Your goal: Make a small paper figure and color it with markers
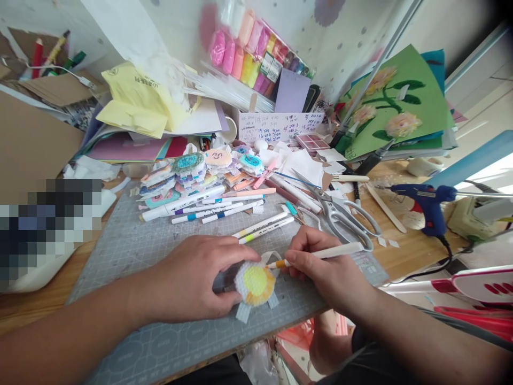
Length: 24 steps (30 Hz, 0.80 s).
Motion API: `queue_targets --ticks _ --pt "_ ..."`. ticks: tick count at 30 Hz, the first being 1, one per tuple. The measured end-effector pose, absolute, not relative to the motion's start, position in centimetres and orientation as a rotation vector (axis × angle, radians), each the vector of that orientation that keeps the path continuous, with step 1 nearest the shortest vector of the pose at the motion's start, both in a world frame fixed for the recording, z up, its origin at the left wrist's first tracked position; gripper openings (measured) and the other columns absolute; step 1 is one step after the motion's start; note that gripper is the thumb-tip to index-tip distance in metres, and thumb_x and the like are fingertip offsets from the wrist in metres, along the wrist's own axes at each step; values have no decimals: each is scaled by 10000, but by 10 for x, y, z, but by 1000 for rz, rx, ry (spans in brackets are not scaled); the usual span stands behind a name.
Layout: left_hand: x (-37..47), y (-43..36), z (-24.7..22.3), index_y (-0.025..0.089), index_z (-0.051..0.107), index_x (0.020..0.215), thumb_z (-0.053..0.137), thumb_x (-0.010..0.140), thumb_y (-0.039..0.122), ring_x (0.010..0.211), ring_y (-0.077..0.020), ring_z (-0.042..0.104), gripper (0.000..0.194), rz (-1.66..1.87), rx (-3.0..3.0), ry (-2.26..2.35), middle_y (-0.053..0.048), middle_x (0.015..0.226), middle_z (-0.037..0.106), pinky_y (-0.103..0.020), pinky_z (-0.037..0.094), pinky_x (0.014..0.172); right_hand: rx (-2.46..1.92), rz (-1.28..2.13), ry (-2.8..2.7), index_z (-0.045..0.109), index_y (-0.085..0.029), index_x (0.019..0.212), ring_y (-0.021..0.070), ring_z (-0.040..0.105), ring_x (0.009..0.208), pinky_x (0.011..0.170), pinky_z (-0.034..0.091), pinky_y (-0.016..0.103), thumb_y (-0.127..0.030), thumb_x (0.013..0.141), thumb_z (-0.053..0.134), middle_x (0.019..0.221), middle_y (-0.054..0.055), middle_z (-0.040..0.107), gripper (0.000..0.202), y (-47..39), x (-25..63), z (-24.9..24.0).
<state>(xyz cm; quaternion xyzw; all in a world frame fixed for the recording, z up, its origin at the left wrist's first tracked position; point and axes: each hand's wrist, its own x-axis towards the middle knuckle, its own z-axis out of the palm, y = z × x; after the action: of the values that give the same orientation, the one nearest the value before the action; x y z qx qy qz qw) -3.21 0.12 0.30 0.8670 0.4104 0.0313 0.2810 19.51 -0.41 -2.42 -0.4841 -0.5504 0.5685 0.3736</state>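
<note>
My left hand (204, 275) pinches the left edge of a small round textured piece (256, 282), thumb below and fingers above. Its centre is yellow, orange colour covers part of the rim, and the left side is still white. Pale tabs stick out beneath it on the grey cutting mat (168, 342). Between the thumb and fingers of my right hand (316, 259) is a white marker (334, 251) with an orange band. The marker's tip meets the piece's upper right rim. Two more markers (264, 227) lie just beyond my hands.
Several markers (216, 208) and a pile of coloured round pieces (188, 163) lie behind. Grey scissors (340, 214) are at the right, near a blue glue gun (428, 200) with its cable. A blurred-out device (96, 219) stands left. Packs of coloured clay (256, 48) are at the back.
</note>
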Motion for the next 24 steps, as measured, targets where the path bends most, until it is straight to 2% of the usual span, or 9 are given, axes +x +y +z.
queue_targets --ticks 3,13,17,20,24 --pt "-32 1 3 271 626 1164 635 679 227 893 -233 641 487 89 2330 1104 -7 994 683 -326 433 761 -1252 1506 -1401 492 -198 551 86 422 438 442 299 218 -223 683 626 455 -50 530 190 -3 195 -24" --pt "-31 1 3 271 637 1144 638 682 224 880 -221 638 465 89 2327 1111 -3 965 680 -309 432 744 -1211 1471 -1380 505 -194 576 87 446 464 474 332 219 -228 695 639 483 -49 555 182 -3 195 -26" --pt "-32 1 4 278 630 1154 636 689 227 884 -215 636 467 77 2319 1108 1 972 676 -301 429 743 -1247 1516 -1372 490 -196 544 83 421 433 444 305 217 -214 674 622 447 -54 526 186 -2 194 -26" --pt "-32 1 4 282 623 1162 638 689 226 899 -211 635 477 90 2313 1101 7 987 675 -301 427 772 -1224 1479 -1364 505 -194 564 86 443 457 482 351 221 -222 685 628 477 -50 553 175 -2 195 -26" --pt "-32 2 3 288 626 1155 634 692 230 883 -212 632 467 77 2315 1112 7 973 673 -300 423 748 -1270 1513 -1352 493 -195 545 82 429 434 446 309 213 -209 676 615 442 -54 529 179 -3 195 -26"
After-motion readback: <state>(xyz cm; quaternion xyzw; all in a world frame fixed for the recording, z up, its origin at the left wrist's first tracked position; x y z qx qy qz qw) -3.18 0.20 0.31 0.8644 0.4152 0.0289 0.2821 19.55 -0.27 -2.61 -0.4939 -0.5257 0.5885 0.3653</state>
